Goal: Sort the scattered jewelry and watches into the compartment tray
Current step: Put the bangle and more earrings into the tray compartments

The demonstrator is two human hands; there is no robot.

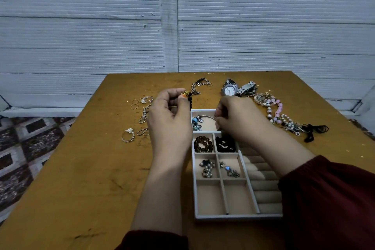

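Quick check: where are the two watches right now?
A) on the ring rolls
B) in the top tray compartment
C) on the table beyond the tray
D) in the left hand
C: both watches lie on the table past the far edge of the tray, outside every compartment.

The right hand [237,115] hides the 1 o'clock corner of the tray [233,217]. Both sleeves [328,199] run off the bottom edge. The watch [230,89] is too small to read.
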